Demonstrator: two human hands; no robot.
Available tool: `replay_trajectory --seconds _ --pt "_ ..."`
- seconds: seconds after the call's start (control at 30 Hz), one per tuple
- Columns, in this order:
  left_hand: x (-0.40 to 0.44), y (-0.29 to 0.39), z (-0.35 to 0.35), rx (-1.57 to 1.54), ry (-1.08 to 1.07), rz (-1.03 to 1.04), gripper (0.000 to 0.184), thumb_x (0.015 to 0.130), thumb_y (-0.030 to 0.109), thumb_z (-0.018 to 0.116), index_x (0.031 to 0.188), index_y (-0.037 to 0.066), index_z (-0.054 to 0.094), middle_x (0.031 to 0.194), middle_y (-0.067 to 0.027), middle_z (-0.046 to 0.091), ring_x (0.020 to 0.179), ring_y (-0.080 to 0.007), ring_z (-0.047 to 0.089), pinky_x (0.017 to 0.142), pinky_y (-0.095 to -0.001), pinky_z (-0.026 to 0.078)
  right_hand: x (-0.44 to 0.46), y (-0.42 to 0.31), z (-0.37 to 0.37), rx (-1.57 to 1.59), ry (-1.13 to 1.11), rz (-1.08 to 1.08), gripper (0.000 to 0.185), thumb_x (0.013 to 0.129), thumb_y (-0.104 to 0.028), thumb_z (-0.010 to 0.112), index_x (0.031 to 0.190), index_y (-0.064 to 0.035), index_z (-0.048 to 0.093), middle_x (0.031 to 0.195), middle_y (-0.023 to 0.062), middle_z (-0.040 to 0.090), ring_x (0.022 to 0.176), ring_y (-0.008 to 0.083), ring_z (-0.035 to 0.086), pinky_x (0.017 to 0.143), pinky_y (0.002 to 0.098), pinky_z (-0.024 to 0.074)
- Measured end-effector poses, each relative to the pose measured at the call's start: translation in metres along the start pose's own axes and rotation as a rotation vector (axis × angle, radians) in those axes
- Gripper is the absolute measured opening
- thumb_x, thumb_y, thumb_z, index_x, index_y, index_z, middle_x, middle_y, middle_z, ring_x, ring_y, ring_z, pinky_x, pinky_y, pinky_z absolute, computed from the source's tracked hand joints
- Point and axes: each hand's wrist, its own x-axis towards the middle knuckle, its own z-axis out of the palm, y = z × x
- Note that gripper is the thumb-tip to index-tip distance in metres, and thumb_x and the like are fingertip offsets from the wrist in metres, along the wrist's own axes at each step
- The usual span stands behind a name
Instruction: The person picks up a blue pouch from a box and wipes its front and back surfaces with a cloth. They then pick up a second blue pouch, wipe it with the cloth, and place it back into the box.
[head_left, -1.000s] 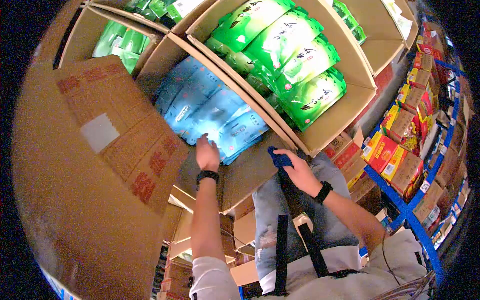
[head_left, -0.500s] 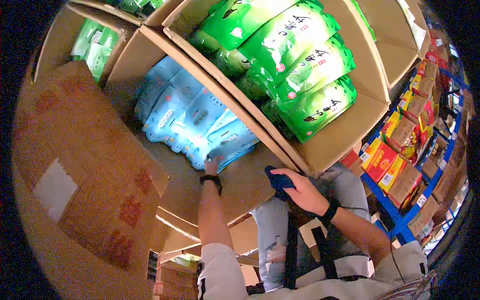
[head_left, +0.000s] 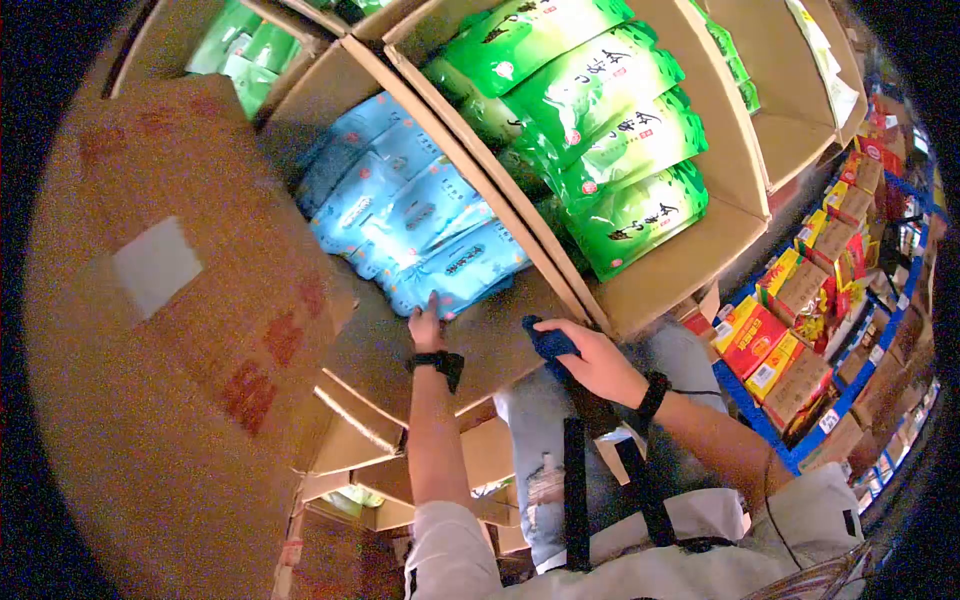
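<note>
Several light blue packets (head_left: 415, 215) lie overlapping in an open cardboard box (head_left: 480, 345). My left hand (head_left: 427, 328) reaches into this box, its fingers apart at the lower edge of the packets; it holds nothing that shows. A dark blue cloth-like item (head_left: 548, 343) is gripped in my right hand (head_left: 600, 365), close to the box's near right corner. Large green packets (head_left: 610, 130) fill the neighbouring box (head_left: 690, 255), beyond a shared cardboard edge. Each wrist wears a black band.
A big cardboard flap with red print (head_left: 215, 280) rises at the left. Smaller green packets (head_left: 255, 50) sit in a box at the upper left. On the right, a blue-edged shelf (head_left: 820, 430) holds red and yellow cartons (head_left: 750, 335). More open boxes are below.
The view shifted between frames. The lower blue packets have spread out and lie differently. My left hand went from on top of the packets to their lower edge. My right hand still grips the blue item.
</note>
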Motion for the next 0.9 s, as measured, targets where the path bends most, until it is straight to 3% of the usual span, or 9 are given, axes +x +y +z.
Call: replay_trajectory --seconds 0.03,0.1,0.23,0.3,0.4,0.5,0.6,0.73,0.9 --pt "-0.028 0.027 -0.007 -0.765 -0.05 -0.078 0.034 0.082 0.024 0.064 0.098 -0.005 0.055 0.087 -0.0082 0.062 0.071 -0.014 0.059 0.052 -0.0278 0.049 -0.004 -0.006 0.0 0.015 0.003 -0.016 0.043 0.076 -0.002 0.055 0.118 -0.0076 0.045 0.109 0.0169 0.055 0.101 0.0353 0.054 0.087 0.0379 0.043" --pt "-0.062 0.052 -0.023 -0.875 -0.103 0.079 0.022 0.086 0.018 0.058 0.096 -0.002 0.057 0.089 -0.0061 0.061 0.069 -0.014 0.058 0.052 -0.0279 0.049 -0.01 -0.016 0.001 -0.014 0.082 -0.038 0.05 0.075 -0.004 0.058 0.121 -0.009 0.041 0.108 0.0176 0.055 0.1 0.0357 0.054 0.085 0.0382 0.0439" --pt "-0.125 0.089 -0.05 -0.772 -0.075 0.237 0.022 0.088 0.022 0.056 0.09 0.0 0.058 0.078 -0.0051 0.063 0.062 -0.0114 0.058 0.047 -0.0261 0.047 -0.017 -0.017 -0.002 0.103 0.176 -0.063 0.058 0.072 -0.006 0.062 0.124 -0.0091 0.037 0.106 0.0187 0.056 0.099 0.0339 0.056 0.085 0.0366 0.0441" --pt "-0.156 0.112 -0.063 -0.668 -0.032 0.249 0.02 0.088 0.022 0.056 0.088 0.002 0.058 0.076 -0.0048 0.063 0.061 -0.0099 0.057 0.048 -0.0241 0.045 -0.018 -0.01 -0.003 0.084 0.29 -0.171 0.052 0.071 -0.008 0.064 0.119 -0.0049 0.043 0.103 0.0149 0.059 0.095 0.0274 0.059 0.085 0.0331 0.0441" --pt "-0.205 0.143 -0.075 -0.632 0.029 0.31 0.017 0.087 0.018 0.057 0.089 0.002 0.058 0.076 -0.0045 0.062 0.062 -0.0083 0.054 0.055 -0.0201 0.042 -0.026 -0.004 -0.016 0.407 0.207 -0.005 0.034 0.072 -0.012 0.066 0.103 0.0003 0.058 0.095 0.0083 0.061 0.089 0.0152 0.057 0.082 0.0267 0.0435" --pt "-0.251 0.163 -0.082 -0.91 -0.009 0.317 0.009 0.084 0.007 0.058 0.088 0.0 0.057 0.084 -0.0055 0.062 0.072 -0.0087 0.055 0.066 -0.0225 0.043 -0.043 -0.007 -0.042 0.528 0.344 0.076 0.028 0.078 -0.017 0.062 0.1 0.0001 0.06 0.095 0.006 0.062 0.087 0.0142 0.057 0.08 0.0258 0.0439" --pt "-0.278 0.166 -0.084 -1.101 0.009 0.41 0.012 0.083 0.006 0.059 0.093 -0.001 0.057 0.094 -0.007 0.06 0.08 -0.0106 0.056 0.074 -0.0241 0.044 -0.058 0.009 -0.058 1.087 0.593 -0.006 0.032 0.083 -0.021 0.054 0.108 -0.0007 0.055 0.1 0.007 0.061 0.088 0.0171 0.059 0.083 0.0291 0.0451" --pt "-0.252 0.175 -0.06 -0.726 -0.189 0.187 0.015 0.083 0.011 0.062 0.092 -0.001 0.059 0.088 -0.0032 0.062 0.078 -0.0071 0.055 0.07 -0.022 0.042 -0.071 -0.006 -0.085 1.445 0.608 -0.171 0.03 0.088 -0.02 0.049 0.112 -0.0026 0.051 0.106 0.0086 0.059 0.097 0.0192 0.057 0.084 0.0317 0.0459" --pt "-0.199 0.134 0.004 -0.55 -0.279 0.317 0.017 0.086 0.019 0.059 0.086 0.002 0.06 0.073 0.0031 0.057 0.062 -0.0023 0.044 0.054 -0.0204 0.035 -0.054 0.014 -0.069 0.964 0.815 -0.067 0.039 0.083 -0.014 0.058 0.12 -0.0045 0.047 0.108 0.0037 0.057 0.099 0.0175 0.054 0.091 0.0308 0.0401"
